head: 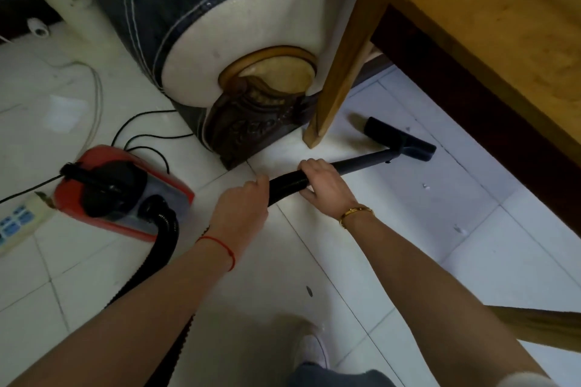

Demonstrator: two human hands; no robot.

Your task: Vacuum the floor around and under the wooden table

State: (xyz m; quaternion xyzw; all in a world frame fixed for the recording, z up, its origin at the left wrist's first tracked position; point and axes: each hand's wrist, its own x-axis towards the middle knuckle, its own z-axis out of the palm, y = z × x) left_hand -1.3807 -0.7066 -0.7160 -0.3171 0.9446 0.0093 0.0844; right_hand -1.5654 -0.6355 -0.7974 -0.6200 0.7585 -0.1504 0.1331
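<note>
Red-bodied canister vacuum [122,192] sits on the white tiled floor [393,229], well to the left of both hands, just beside a power strip [19,223] at the frame's left edge. Its black ribbed hose [163,236] leaves the canister, passes under the left forearm and comes up into the grip. Left hand [242,207], wearing a red string at the wrist, is curled around the hose at its ribbed end. Right hand [323,182], with a gold bracelet at the wrist, is wrapped around the same line just ahead, where hose meets the dark rigid wand [361,162]; the two hands lie close together but apart. Beyond the right hand the wand runs forward and rightward to the floor nozzle [401,141], which rests on the tiles past the wooden table leg [339,78] and at the shadowed edge beneath the wooden table [471,9]. An upholstered sofa arm [245,50] with carved dark wood stands ahead of the hands, left of the table leg. One shoe [312,352] shows below the forearms.
</note>
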